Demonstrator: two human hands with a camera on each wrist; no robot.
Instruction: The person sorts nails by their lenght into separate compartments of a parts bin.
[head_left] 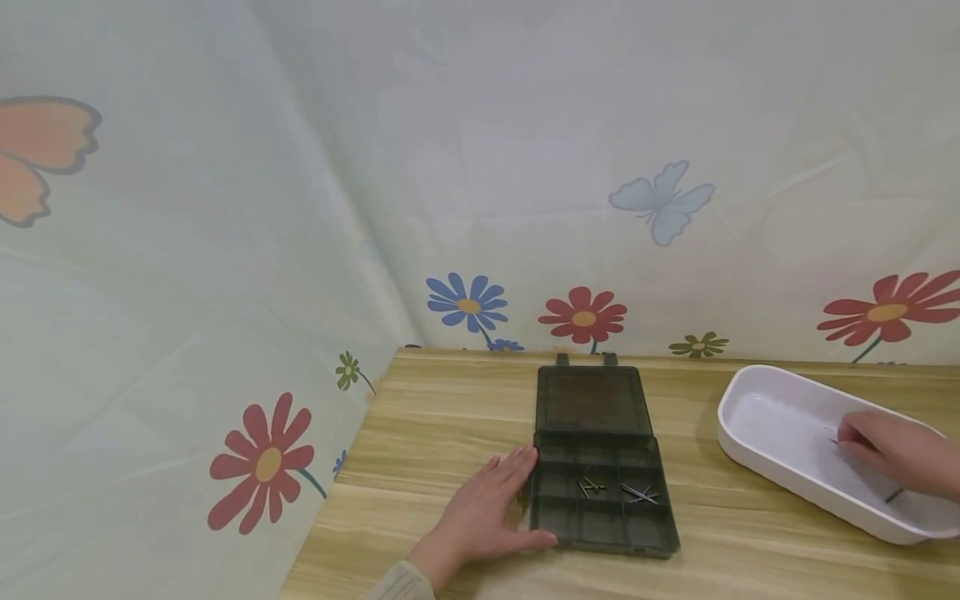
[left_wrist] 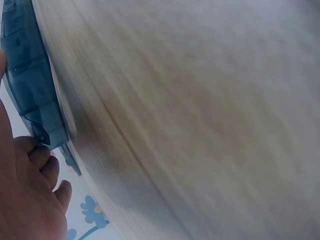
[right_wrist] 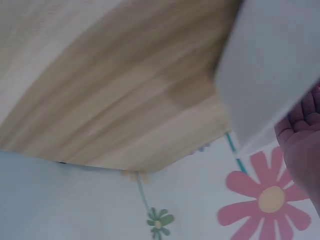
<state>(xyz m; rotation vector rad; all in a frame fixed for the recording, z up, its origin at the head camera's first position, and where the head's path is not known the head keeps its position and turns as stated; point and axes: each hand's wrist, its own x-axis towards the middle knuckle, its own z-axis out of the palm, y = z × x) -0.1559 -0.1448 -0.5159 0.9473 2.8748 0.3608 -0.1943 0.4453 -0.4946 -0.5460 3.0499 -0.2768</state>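
A dark translucent compartment box [head_left: 600, 533] lies with its lid [head_left: 592, 400] folded back on the wooden table. Its middle row holds a few brass-coloured screws [head_left: 592, 487] in one cell and several silver nails [head_left: 639, 493] in the cell to the right. Fairly straight fingers of my left hand [head_left: 483, 508] rest along the box's left side, the thumb at its front left corner. Inside a white oblong tray [head_left: 772, 483], my right hand [head_left: 892, 450] pinches a thin metal fastener [head_left: 833, 441] whose end shows at the fingertips. A dark screw [head_left: 894, 495] lies beneath that hand.
Wooden tabletop [head_left: 442, 400] stretches between the box and the tray. A pale cloth with printed flowers and butterflies [head_left: 660, 200] hangs behind the table and down its left side. Two latch tabs [head_left: 609, 359] stick out at the lid's far edge.
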